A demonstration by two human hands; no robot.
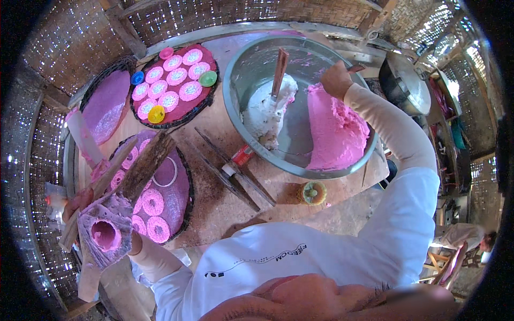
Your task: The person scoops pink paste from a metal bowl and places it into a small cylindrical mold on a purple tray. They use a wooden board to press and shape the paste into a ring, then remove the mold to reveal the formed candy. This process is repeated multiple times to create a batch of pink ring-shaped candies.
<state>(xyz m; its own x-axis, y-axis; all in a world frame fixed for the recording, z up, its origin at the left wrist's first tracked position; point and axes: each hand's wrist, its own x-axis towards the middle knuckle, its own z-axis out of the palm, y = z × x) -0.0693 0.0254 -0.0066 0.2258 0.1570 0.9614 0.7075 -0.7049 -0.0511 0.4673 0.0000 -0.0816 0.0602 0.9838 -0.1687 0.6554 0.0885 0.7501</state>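
My right hand is closed around the handle of a tool over the right side of a large grey-green basin. Its working end is hidden behind the hand and the pink dough. White dough lies on the basin's left side, with a wooden-handled tool standing in it. At the lower left, my left hand grips a wooden press. The press has a round, pink-smeared opening. Part of that hand is hidden behind the wood. Beneath the press lies a round tray of pink ring-shaped pieces.
A second round tray bears pink-and-white discs and small coloured cups. Another tray has a purple lining. Two wooden sticks and a small jar are near the basin. A big pot stands at right.
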